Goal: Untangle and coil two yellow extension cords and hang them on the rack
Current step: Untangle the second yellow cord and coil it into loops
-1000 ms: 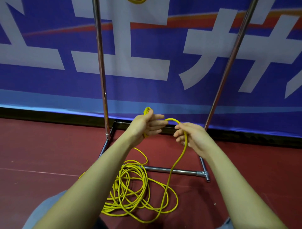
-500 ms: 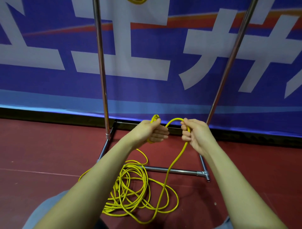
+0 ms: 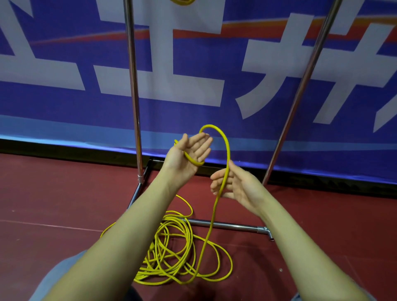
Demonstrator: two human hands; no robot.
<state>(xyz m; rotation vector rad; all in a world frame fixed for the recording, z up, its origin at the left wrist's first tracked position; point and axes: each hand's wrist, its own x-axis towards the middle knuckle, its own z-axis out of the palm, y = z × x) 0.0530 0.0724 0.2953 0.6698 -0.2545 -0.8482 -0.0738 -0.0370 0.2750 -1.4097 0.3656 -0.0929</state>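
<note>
A yellow extension cord lies in a loose tangled pile (image 3: 171, 253) on the red floor in front of the rack. One strand rises from the pile through my right hand (image 3: 240, 189), which pinches it lightly between thumb and fingers. Above that it arcs in a loop (image 3: 224, 139) over to my left hand (image 3: 189, 152). That hand is palm-up with fingers extended, and the cord lies across the palm and around its edge. A bit of a second yellow cord (image 3: 181, 1) shows at the top edge, up on the rack.
The chrome rack has a left post (image 3: 134, 96), a slanting right post (image 3: 305, 81) and a base bar (image 3: 232, 225) on the floor behind the pile. A blue banner wall (image 3: 64, 107) stands close behind it. My grey-clad knees (image 3: 55, 279) are at the bottom.
My left hand has lifted and opened from a fist to a flat palm. My right hand has dropped lower along the cord and loosened, so the loop between them is taller.
</note>
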